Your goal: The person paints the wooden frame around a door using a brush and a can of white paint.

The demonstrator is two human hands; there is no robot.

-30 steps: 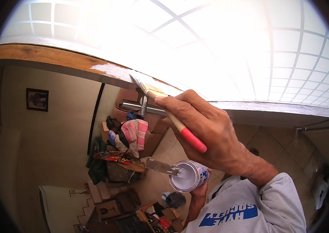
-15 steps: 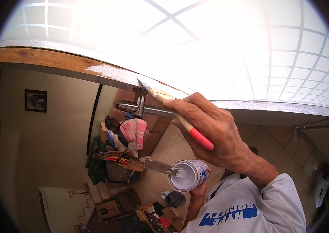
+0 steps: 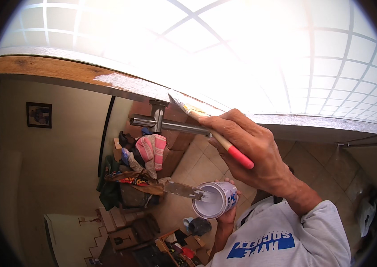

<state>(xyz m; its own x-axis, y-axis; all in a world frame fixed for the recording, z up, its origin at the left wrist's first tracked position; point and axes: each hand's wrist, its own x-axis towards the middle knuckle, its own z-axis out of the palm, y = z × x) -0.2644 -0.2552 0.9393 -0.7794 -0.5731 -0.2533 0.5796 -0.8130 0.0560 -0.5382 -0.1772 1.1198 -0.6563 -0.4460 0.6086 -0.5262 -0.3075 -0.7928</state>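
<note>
While the head view is tilted upward, a right hand (image 3: 253, 151) is seen raised overhead, fingers clamped around a paintbrush with pale wooden handle and red tip (image 3: 224, 142). Its bristles are pressed to the edge of a brown wooden beam (image 3: 55, 71), just beyond the fingertips, where a white painted patch (image 3: 121, 82) has been laid down. A chrome T-shaped metal pipe fitting (image 3: 161, 122) is mounted just behind the brush, close to the knuckles.

Below the right wrist, a left hand (image 3: 226, 218) is closed around a small round white paint can (image 3: 215, 200), held tipped with its open mouth towards the camera. A flat metal scraper blade (image 3: 181, 190) is resting across the can's rim, projecting away from the left hand.

Judgement: steady, light pressure along the beam edge would be wanted, bristles kept off the chrome fitting, and the can held nearer level against spills.

Pose: right wrist bent back, forearm rising from a grey sleeve (image 3: 286, 236); left arm tucked low beneath.
</note>
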